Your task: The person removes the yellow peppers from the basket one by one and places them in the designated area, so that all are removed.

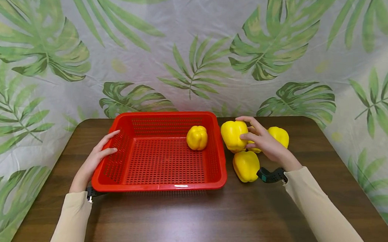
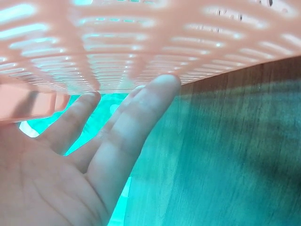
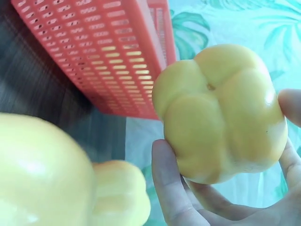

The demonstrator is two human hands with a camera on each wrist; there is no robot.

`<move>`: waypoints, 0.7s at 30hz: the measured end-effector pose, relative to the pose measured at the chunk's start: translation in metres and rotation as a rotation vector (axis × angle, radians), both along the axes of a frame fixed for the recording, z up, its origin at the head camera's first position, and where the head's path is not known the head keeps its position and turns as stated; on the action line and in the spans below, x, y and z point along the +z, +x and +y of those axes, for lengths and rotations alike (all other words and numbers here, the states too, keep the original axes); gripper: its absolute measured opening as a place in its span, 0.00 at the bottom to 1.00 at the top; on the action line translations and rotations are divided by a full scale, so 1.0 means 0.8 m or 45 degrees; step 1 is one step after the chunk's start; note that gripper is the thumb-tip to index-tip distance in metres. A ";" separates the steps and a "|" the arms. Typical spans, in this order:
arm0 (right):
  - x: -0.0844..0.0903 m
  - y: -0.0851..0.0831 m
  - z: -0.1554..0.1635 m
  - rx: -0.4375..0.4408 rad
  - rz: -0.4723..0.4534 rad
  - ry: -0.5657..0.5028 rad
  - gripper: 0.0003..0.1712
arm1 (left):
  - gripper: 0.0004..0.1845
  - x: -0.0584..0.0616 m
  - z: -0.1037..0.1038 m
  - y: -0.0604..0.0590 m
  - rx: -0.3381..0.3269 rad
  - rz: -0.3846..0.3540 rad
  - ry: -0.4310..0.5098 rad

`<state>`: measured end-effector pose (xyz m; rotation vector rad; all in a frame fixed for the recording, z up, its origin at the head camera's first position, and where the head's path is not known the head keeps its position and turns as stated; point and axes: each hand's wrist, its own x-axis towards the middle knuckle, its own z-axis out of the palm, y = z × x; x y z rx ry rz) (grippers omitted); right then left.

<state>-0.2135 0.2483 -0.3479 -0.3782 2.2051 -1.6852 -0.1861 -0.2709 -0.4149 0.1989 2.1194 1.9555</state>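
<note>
A red plastic basket with slotted walls sits on the dark table. My left hand holds its left rim, with the thumb and a finger over the edge; in the left wrist view other fingers lie along the outside of the wall. One yellow bell pepper is inside the basket, towards the right. Just outside the right wall, my right hand grips another yellow bell pepper between thumb and fingers. Below it is a third bell pepper.
Beyond the right hand lies a further yellow pepper, and one more is partly hidden behind the fingers. The wooden table extends in front of the basket. A leaf-patterned cloth hangs behind the table's far edge.
</note>
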 end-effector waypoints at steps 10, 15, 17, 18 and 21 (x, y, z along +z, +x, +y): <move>-0.016 0.007 0.028 -0.014 0.010 -0.016 0.28 | 0.30 0.000 0.000 0.000 -0.003 -0.006 0.004; -0.022 0.011 0.046 -0.019 0.008 -0.032 0.27 | 0.30 0.000 0.000 0.000 -0.001 -0.008 0.006; -0.023 0.014 0.053 -0.027 0.000 -0.040 0.27 | 0.30 0.000 0.000 0.000 0.000 -0.006 0.007; -0.024 0.015 0.057 -0.033 -0.002 -0.039 0.26 | 0.30 0.000 0.000 0.000 0.001 -0.004 0.005; -0.026 0.018 0.067 -0.049 0.008 -0.030 0.25 | 0.30 0.000 0.000 0.000 0.003 -0.002 0.003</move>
